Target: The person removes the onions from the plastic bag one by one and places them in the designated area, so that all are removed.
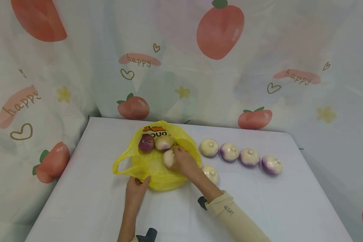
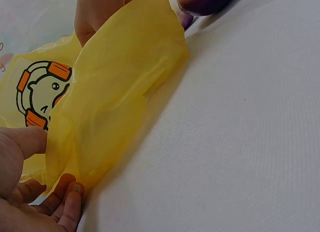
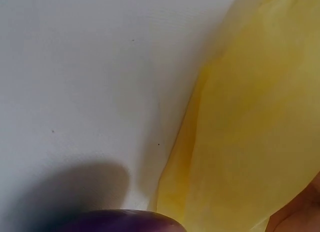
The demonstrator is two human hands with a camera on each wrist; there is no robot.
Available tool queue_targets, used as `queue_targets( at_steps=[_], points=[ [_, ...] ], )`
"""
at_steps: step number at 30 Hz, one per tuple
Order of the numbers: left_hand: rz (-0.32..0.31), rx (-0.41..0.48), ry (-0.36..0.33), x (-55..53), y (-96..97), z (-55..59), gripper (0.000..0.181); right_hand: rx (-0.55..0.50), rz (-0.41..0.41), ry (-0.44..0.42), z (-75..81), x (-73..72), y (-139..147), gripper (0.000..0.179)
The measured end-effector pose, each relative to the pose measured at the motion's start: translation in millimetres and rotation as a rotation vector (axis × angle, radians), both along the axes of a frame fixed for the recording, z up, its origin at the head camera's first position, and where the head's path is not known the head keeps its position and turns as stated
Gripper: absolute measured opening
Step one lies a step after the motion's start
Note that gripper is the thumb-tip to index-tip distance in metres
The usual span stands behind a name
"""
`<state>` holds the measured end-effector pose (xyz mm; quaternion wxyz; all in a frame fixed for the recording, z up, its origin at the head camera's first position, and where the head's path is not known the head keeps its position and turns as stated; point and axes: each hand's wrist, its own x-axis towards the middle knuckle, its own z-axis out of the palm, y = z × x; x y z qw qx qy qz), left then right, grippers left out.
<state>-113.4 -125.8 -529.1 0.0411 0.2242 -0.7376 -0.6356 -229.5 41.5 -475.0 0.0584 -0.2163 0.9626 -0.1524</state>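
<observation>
A yellow plastic bag (image 1: 166, 183) lies wide open on the table, its mouth facing up. My left hand (image 1: 136, 192) pinches its near left rim; in the left wrist view the thumb and fingers (image 2: 72, 207) are on either side of the film. Inside the bag, my right hand (image 1: 184, 162) grips a pale turnip (image 1: 168, 158), fingers curled over its right side. Behind it in the bag sit a dark purple turnip (image 1: 146, 143) and a white-and-purple one (image 1: 164, 143). In the right wrist view, the bag wall (image 3: 245, 132) hides most of the right hand.
Several white-and-purple turnips stand in a slanting row right of the bag, from the nearest one (image 1: 209, 148) to the far right one (image 1: 272, 165). Another turnip (image 1: 210, 174) sits beside my right forearm. A printed curtain (image 1: 181, 74) hangs behind the white table (image 1: 254, 205).
</observation>
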Motion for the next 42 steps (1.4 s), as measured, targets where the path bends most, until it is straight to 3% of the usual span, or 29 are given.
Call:
queue_targets(
  at_steps=[8,16,27,42],
  points=[
    [0.007,0.003,0.0,0.1,0.7,0.9,0.049,0.008,0.083,0.045,-5.3,3.6,0,0.077],
    [0.006,-0.001,0.0,0.4,1.1,1.3,0.05,-0.02,0.081,0.071,-4.9,12.4,-6,0.067],
    [0.006,-0.003,-0.013,0.4,1.2,0.6,0.049,-0.014,0.101,0.089,-5.7,20.1,-8,0.07],
    [-0.002,-0.01,-0.023,0.6,1.4,1.8,0.051,-0.154,0.172,0.088,-17.1,19.4,-1,0.075]
  ],
)
